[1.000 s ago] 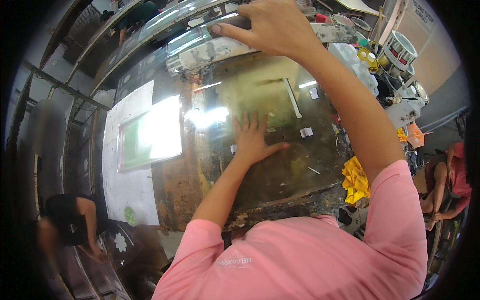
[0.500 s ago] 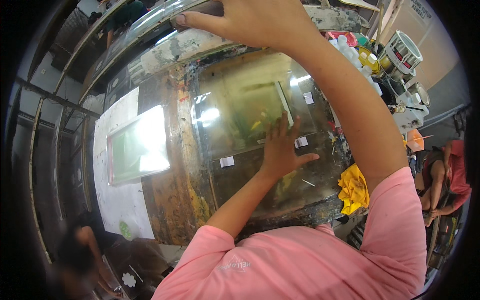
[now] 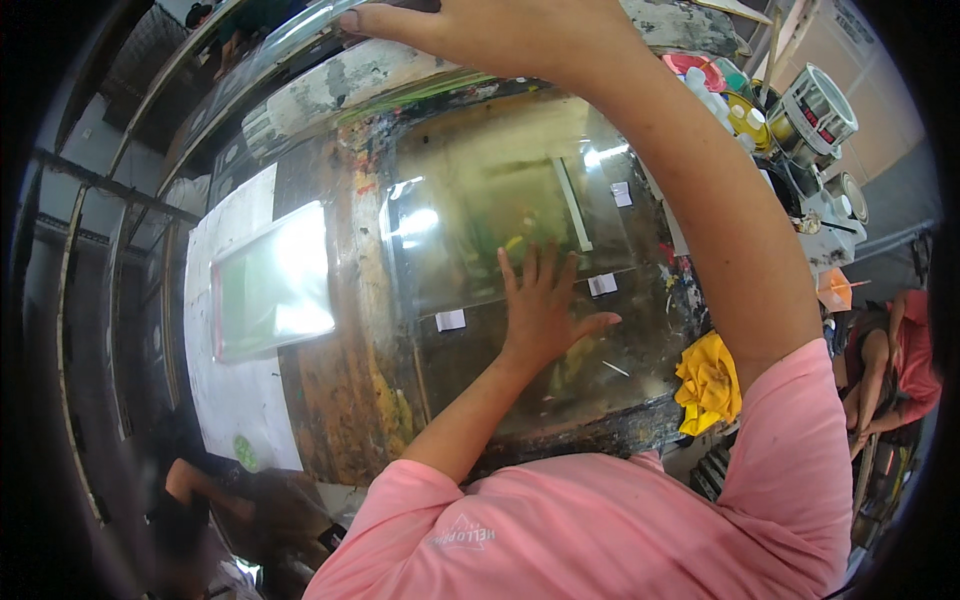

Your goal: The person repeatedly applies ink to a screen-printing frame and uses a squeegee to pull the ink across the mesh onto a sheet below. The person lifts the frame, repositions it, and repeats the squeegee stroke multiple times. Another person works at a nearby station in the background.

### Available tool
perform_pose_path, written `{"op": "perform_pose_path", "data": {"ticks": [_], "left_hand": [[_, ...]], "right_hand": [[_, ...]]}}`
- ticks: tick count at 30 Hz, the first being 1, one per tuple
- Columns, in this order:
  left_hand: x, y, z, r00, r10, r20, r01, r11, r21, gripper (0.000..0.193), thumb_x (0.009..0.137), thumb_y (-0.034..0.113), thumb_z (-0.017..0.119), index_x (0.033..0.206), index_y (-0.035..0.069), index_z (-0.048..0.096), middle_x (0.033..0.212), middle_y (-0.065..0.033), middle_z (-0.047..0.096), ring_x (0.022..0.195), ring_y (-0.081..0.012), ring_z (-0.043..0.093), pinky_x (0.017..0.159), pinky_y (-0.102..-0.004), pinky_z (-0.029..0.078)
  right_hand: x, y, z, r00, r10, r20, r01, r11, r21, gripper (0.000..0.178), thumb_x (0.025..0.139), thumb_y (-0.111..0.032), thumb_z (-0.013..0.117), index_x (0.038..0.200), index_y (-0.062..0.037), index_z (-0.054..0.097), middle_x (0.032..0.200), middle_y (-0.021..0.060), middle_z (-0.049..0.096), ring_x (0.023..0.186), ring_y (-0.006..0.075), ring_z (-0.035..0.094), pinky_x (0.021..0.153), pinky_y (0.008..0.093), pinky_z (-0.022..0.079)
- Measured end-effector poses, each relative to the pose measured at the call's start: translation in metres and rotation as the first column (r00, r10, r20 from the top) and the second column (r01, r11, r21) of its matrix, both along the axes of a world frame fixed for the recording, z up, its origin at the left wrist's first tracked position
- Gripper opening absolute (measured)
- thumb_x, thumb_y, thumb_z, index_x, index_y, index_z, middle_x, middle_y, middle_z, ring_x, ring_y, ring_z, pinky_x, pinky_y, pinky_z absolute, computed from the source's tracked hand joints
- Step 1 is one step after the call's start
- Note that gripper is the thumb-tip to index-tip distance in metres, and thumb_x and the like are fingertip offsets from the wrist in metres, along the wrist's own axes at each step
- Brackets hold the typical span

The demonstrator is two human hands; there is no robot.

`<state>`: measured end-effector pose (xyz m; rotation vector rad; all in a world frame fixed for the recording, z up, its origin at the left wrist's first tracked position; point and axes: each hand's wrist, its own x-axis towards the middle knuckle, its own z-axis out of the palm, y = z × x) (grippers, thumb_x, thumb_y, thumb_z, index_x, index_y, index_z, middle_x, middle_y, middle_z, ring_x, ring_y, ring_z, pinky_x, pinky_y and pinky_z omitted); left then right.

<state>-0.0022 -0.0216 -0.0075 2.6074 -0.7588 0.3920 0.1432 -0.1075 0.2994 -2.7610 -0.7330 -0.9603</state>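
Note:
My left hand [image 3: 540, 312] lies with fingers spread over a shiny clear sheet [image 3: 455, 265] on the dark, paint-stained worktop [image 3: 340, 400]. Nothing is gripped in it. Its fingertips are just left of a narrow white strip [image 3: 572, 205]. Small white tabs sit around the sheet: one tab [image 3: 603, 285] to the right of the fingers, another tab [image 3: 451, 320] to the left, a third tab [image 3: 622, 194] farther back. My right hand [image 3: 500, 35] reaches across to the far side, its thumb stretched left near a frame edge. The other fingers are cut off by the picture's top, so any hold is hidden.
To the left, a glossy clear sheet or stack [image 3: 272, 285] rests on white paper [image 3: 235, 410]. A crumpled yellow cloth [image 3: 708, 383] lies at the right edge. Paint cans [image 3: 808, 110] and bottles crowd the far right. One person [image 3: 905, 345] sits at right; another's arm [image 3: 205, 485] shows lower left.
My left hand has shifted slightly left over the clear sheet, its fingers still spread. My right hand has moved a little up and left. The person at lower left has moved their arm.

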Motion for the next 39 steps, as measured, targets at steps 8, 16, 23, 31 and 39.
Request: {"op": "perform_pose_path", "data": {"ticks": [8, 16, 23, 31, 39], "left_hand": [[0.000, 0.001, -0.020, 0.999, -0.022, -0.041, 0.021, 0.999, -0.031, 0.111, 0.081, 0.089, 0.060, 0.148, 0.000, 0.060, 0.157, -0.0250, 0.050, 0.149, -0.0436, 0.043, 0.127, -0.0737, 0.007], [0.013, 0.044, 0.058, 0.956, 0.222, -0.191, -0.284, 0.866, -0.411, 0.095, 0.082, 0.076, 0.077, 0.139, 0.001, 0.066, 0.132, -0.0243, 0.067, 0.128, -0.0386, 0.065, 0.117, -0.0549, 0.045], [0.015, 0.167, 0.127, 0.876, -0.019, -0.483, -0.435, 0.402, -0.806, 0.100, 0.070, 0.044, 0.102, 0.144, -0.008, 0.058, 0.112, -0.0208, 0.075, 0.105, -0.0271, 0.074, 0.092, -0.0380, 0.060], [-0.039, 0.162, 0.021, 0.839, 0.521, -0.158, -0.529, 0.849, -0.011, 0.117, 0.056, 0.073, 0.094, 0.145, 0.001, 0.065, 0.110, -0.0083, 0.063, 0.106, -0.0285, 0.060, 0.101, -0.0471, 0.037], [-0.037, 0.166, 0.000, 0.860, 0.464, -0.211, -0.490, 0.867, -0.093, 0.105, 0.052, 0.069, 0.096, 0.136, 0.010, 0.072, 0.103, -0.0061, 0.057, 0.108, -0.0278, 0.053, 0.102, -0.0457, 0.033]], "right_hand": [[0.006, 0.006, -0.002, 0.965, -0.107, -0.239, 0.114, 0.993, 0.015, 0.082, 0.102, -0.076, 0.046, 0.069, -0.0043, 0.069, 0.065, 0.0121, 0.065, 0.065, 0.0262, 0.064, 0.078, 0.0472, 0.051], [-0.016, 0.022, 0.001, 0.961, -0.142, -0.237, 0.201, 0.948, 0.248, 0.081, 0.099, -0.079, 0.049, 0.070, -0.0064, 0.067, 0.065, 0.0095, 0.066, 0.062, 0.0222, 0.062, 0.058, 0.0433, 0.045], [-0.080, -0.012, -0.105, 0.988, 0.083, -0.130, -0.086, 0.996, -0.011, 0.071, 0.100, -0.054, 0.067, 0.141, 0.0036, 0.060, 0.104, 0.0236, 0.071, 0.098, 0.0424, 0.067, 0.088, 0.0498, 0.049], [-0.134, -0.031, -0.210, 0.699, 0.114, -0.706, -0.156, 0.988, 0.006, 0.031, 0.094, -0.039, 0.076, 0.106, -0.0097, 0.074, 0.098, 0.0113, 0.070, 0.095, 0.0377, 0.068, 0.079, 0.0504, 0.056], [-0.111, -0.025, -0.264, 0.872, 0.086, -0.483, -0.124, 0.991, -0.048, 0.038, 0.089, -0.038, 0.079, 0.115, -0.0108, 0.073, 0.107, 0.0070, 0.071, 0.096, 0.0305, 0.068, 0.078, 0.0451, 0.057]]}}
